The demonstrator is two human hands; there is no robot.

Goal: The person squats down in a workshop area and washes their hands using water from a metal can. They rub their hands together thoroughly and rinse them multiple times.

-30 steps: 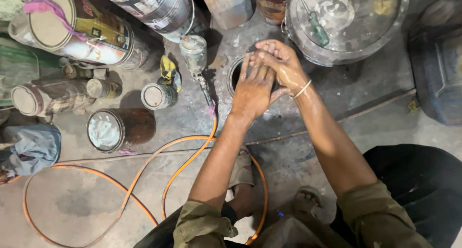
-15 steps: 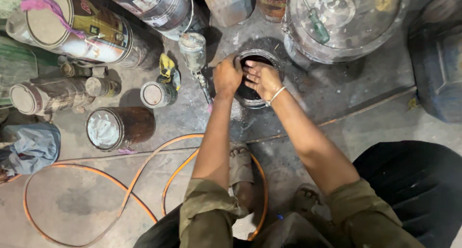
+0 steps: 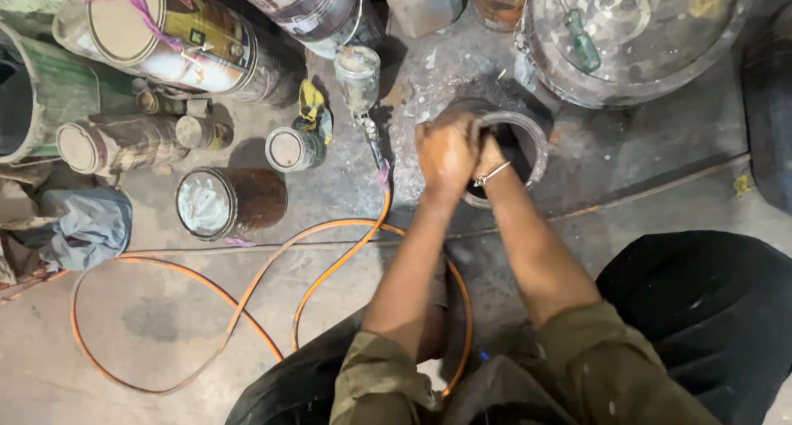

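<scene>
1. Left hand (image 3: 445, 148) fisted and clamped on the near rim of a small open tin (image 3: 510, 148), knuckles up.
2. Right hand (image 3: 488, 154) mostly hidden behind the left; thin bangle visible at the wrist, fingers seemingly down at or inside the tin's mouth. Cannot tell whether closed on anything.
3. Both hands pressed together at 1 spot, touching each other over the tin's left edge.
4. Tin standing upright on the stained concrete floor (image 3: 165, 326), just in front of the knees, dark inside, no lid in place. Contents too dark to make out.
5. Progress, as a judgement: tin already open and gripped; whatever goes on inside the mouth looks mid-way, nothing yet lifted clear of it.
6. Just left of the tin: a spray gun (image 3: 359, 78) lying on the floor, its orange hose (image 3: 247, 301) looping wide across the concrete and back toward the legs.
7. Further left: a small lidded can (image 3: 290, 148), a rusty can (image 3: 227, 200) with pale residue on top, and a large drum (image 3: 177, 37) lying on its side with a pink rag on it.
8. Upper right: a big round grey lid (image 3: 652, 37) carrying a green-handled screwdriver (image 3: 580, 41), untouched, well apart from both hands.
</scene>
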